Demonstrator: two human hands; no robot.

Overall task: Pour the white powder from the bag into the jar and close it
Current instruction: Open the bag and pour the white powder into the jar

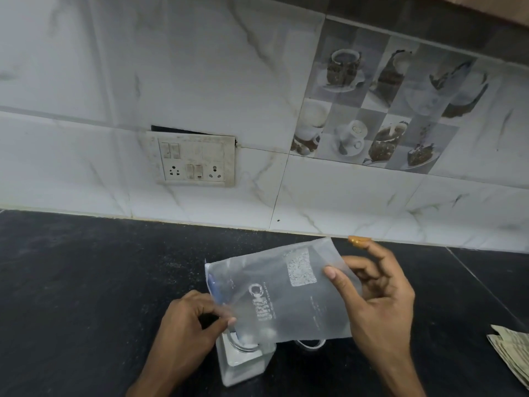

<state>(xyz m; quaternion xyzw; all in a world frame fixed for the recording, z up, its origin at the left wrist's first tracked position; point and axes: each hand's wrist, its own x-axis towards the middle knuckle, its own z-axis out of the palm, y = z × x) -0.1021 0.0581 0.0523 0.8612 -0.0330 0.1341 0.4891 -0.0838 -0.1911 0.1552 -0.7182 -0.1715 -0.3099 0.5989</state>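
Note:
A clear plastic zip bag (282, 293) with white print and a blue zip strip is held tilted over a square clear jar (243, 365) on the black counter. My left hand (189, 328) pinches the bag's lower left corner at the zip end, right above the jar's round mouth. My right hand (375, 299) grips the bag's raised right edge between thumb and fingers. The bag looks nearly empty. White powder lies inside the jar and at its mouth. Something round and white (310, 343), maybe the jar's lid, shows just under the bag's lower edge, mostly hidden.
The black stone counter (86, 282) runs to a white marble-tiled wall with a switch and socket plate (194, 160). Folded paper (512, 353) lies at the right edge of the counter.

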